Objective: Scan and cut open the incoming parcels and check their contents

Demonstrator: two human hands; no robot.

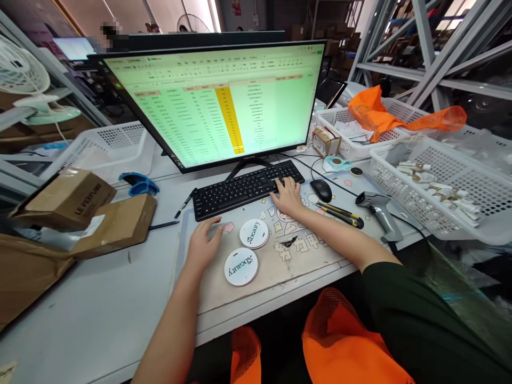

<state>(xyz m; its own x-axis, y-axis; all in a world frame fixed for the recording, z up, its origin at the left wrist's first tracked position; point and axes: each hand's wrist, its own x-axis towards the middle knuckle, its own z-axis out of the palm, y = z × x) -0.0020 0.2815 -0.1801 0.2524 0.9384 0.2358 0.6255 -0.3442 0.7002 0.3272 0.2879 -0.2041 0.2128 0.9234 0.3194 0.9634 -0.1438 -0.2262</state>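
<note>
My right hand [288, 196] lies over the right end of the black keyboard [234, 193], its fingers spread on the keys and holding nothing. On the desk mat, just in front of the keyboard's left part, rests my left hand [205, 240], fingers apart and empty. Two round white discs [241, 266] printed "beauty" lie to the right of it, one behind the other. Behind the keyboard stands a monitor [224, 106] showing a spreadsheet with one orange column. A black mouse [321, 190] sits to the right of my right hand.
A yellow-and-black box cutter [340, 214] and a grey barcode scanner [380, 213] lie at right. White baskets [452, 186] with small items and orange mesh cloth [384, 114] stand beyond. At left are cardboard boxes [76, 197], a blue tape dispenser [140, 185] and a marker [184, 204].
</note>
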